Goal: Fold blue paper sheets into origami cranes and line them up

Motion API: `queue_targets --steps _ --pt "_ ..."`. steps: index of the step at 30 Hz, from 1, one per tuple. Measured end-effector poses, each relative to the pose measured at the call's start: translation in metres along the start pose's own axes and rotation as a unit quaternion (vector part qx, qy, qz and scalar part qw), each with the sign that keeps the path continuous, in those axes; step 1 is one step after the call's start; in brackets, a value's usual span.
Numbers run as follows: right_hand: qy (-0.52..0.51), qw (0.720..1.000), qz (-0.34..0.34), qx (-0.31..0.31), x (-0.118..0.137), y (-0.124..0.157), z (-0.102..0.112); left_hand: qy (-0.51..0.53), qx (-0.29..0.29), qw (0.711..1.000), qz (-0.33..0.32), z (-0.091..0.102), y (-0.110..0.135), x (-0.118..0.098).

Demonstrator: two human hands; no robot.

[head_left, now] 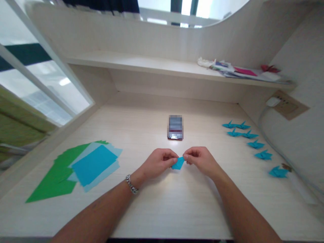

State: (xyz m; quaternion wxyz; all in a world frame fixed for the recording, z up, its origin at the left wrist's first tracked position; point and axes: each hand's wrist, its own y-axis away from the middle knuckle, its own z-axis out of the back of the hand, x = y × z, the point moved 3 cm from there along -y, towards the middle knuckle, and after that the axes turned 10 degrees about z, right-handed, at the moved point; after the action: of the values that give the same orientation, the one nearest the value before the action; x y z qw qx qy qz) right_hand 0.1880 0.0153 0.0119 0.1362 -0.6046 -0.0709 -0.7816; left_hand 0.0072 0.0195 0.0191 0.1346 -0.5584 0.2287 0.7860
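A small folded piece of blue paper [178, 164] is held between my two hands, above the front middle of the desk. My left hand [158, 162], with a chain bracelet [132, 184] at the wrist, pinches its left side between thumb and fingers. On the other side, my right hand [200, 160] pinches the upper right corner. The fingertips hide part of the folds. Just beyond the hands lies a phone [175, 127] with a blurred screen.
Left on the desk [141, 216] are fanned green paper sheets [59, 172] and blue paper sheets [95, 165]. Several blue paper cranes [255, 144] line the right side, near a cable [268, 138] plugged into a wall socket [288, 104]. A shelf [152, 65] holds papers [243, 71].
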Motion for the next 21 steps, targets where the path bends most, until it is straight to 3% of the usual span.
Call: queue_targets --steps 8,14,21 --pt "-0.067 0.987 0.037 -0.140 -0.005 -0.005 -0.005 0.050 0.028 0.998 -0.009 -0.004 -0.002 0.009" --pt "-0.079 0.980 0.060 -0.175 -0.010 -0.005 -0.010 -0.046 -0.027 0.998 -0.045 -0.005 0.000 0.006" --pt "-0.056 0.984 0.065 -0.158 -0.002 -0.003 -0.017 -0.048 -0.069 0.996 -0.035 -0.001 0.000 0.002"
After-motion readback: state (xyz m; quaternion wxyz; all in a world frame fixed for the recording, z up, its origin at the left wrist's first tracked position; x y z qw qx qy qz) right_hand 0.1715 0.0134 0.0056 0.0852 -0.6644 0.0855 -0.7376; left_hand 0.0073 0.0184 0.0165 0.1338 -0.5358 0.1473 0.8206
